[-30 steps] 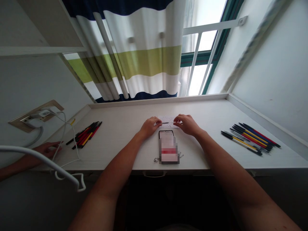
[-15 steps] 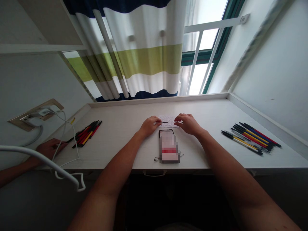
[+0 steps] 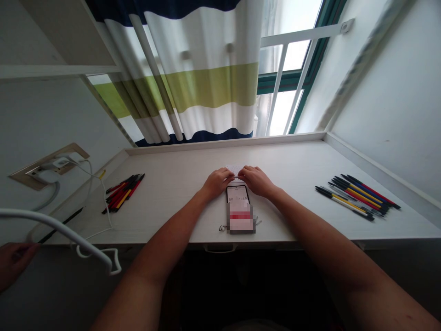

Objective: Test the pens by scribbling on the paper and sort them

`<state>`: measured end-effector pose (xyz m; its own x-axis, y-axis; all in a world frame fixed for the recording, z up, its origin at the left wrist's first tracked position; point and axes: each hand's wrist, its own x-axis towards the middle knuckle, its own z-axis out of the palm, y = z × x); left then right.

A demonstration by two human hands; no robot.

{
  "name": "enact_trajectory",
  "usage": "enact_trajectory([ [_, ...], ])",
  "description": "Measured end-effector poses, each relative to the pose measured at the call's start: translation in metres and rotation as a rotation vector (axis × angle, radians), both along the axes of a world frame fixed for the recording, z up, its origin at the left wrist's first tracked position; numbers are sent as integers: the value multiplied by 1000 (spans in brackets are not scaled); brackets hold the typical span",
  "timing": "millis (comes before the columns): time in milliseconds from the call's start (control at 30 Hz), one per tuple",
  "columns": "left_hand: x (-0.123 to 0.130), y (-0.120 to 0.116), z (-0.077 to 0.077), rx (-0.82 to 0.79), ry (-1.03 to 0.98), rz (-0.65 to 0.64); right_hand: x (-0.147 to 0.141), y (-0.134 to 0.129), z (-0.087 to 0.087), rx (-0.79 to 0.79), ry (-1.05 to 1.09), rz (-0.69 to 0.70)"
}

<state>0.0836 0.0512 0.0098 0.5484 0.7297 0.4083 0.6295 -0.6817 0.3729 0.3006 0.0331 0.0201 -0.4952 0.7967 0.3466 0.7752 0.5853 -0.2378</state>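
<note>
Daylight is coming through a window behind a curtain [image 3: 203,78] striped in navy, white and lime, and we are looking down on a pale wood-grain tabletop [image 3: 172,165] pushed up beneath it. Near the middle of the back half, we are seeing the person's left hand [image 3: 217,182] and right hand [image 3: 257,180] curling inward, their fingertips nearly meeting over a small white printed card [image 3: 233,169]. A thin sliver [image 3: 236,177] is showing between them (too small for us to name), and we cannot tell whether the hands are pinching it or the card. The hands are covering most of the card, leaving only its far edge in view.

Just in front of the hands, a smartphone [image 3: 237,207] is lying flat with digits showing on its screen, though a pixelated block is hiding its lower part. A small cord loop [image 3: 223,228] is lying beside it. Two groups of pens are resting on the tabletop, a red, black and yellow bunch [image 3: 124,197] to the left and a longer multicoloured row [image 3: 358,197] to the right. At far left, a white cable [image 3: 51,219] is crossing our view, and another person's hand [image 3: 14,262] is reaching in at the frame's edge, well apart from the card.
</note>
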Motion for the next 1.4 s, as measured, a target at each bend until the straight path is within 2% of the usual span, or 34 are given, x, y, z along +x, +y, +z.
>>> enact_trajectory([
  [400,0,-1,2,-23,-7,9,5,-3,2,-48,126,8],
  [567,-1,-1,1,-7,3,22,7,-1,0,7,89,-3],
  [867,-1,-3,3,-7,2,4,6,-3,2,-23,54,-16],
  [1167,-22,5,8,-36,-34,67,9,-1,1,-5,142,-68],
  [1400,-24,8,4,-22,-25,49,8,-1,3,29,15,-63],
])
